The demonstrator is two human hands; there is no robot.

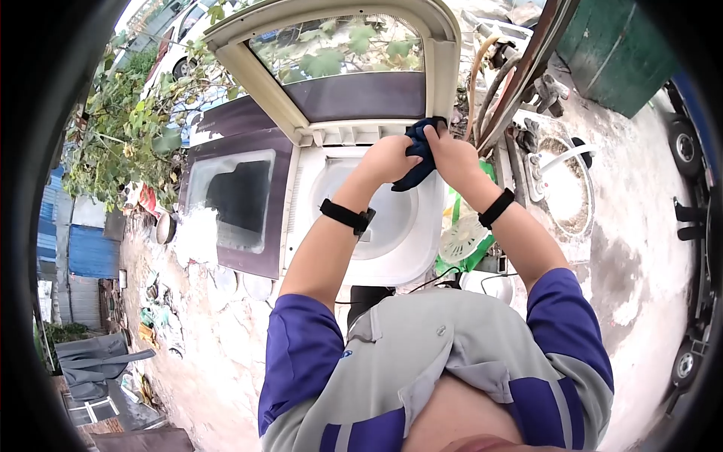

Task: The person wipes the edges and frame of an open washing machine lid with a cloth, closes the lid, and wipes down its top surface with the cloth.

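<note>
A dark blue cloth [413, 178] is bunched between my two hands. My left hand [392, 158] is closed on its left side, and my right hand [455, 160] grips it from the right. Its lower end hangs down over the white tub [331, 184] of a washing machine, towards the tub's far right side. The machine's lid [361, 96], with a clear window, stands raised behind my hands. What kind of cloth it is, I cannot make out.
Left of the tub is a purple lid with a window [226, 200], which is shut. A green bag [485, 181] and a pale perforated basket [462, 238] lie to the right, near a white power strip [536, 178]. Leafy vines [135, 143] grow at the left.
</note>
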